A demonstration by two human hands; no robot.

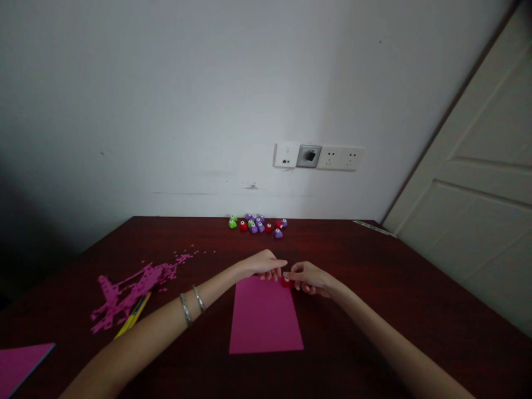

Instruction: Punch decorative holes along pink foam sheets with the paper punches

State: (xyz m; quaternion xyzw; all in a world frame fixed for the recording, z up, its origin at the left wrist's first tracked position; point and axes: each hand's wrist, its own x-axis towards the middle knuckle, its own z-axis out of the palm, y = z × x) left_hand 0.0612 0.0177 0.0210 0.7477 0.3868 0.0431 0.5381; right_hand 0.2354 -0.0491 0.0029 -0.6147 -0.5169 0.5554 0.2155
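Note:
A pink sheet of paper (pixel 265 317) lies flat on the dark red table (pixel 374 288) in front of me. At the sheet's far right corner sits a small red paper punch (pixel 286 281). My right hand (pixel 310 279) is closed around that punch. My left hand (pixel 265 264), with two bracelets on the wrist, rests at the sheet's far edge with its fingers together, touching the punch and the paper.
Several small green, purple and red punches (pixel 257 223) are clustered at the table's far edge by the wall. Pink paper scraps (pixel 133 288) and yellow pencils (pixel 133 316) lie at left. Another pink sheet (pixel 20 363) shows at bottom left. A door (pixel 477 205) stands at right.

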